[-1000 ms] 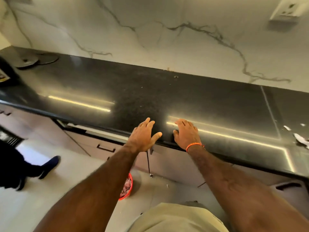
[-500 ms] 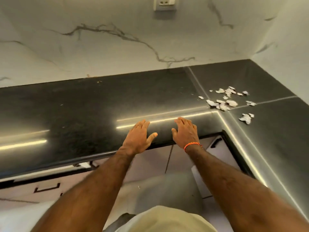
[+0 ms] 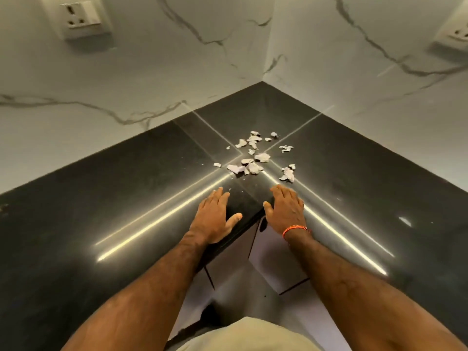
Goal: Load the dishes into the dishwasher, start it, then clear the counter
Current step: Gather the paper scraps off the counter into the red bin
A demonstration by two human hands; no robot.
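Counter, black and glossy, wraps an inner corner below marble-patterned walls. Torn white paper scraps lie scattered near that corner. The left hand and right hand rest flat on the counter's front edge, fingers straight and relaxed, holding nothing, just short of the scraps.

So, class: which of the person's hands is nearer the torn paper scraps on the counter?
Right. The right hand has its fingertips just short of the nearest paper scraps; the left hand lies flat further back and to their left.
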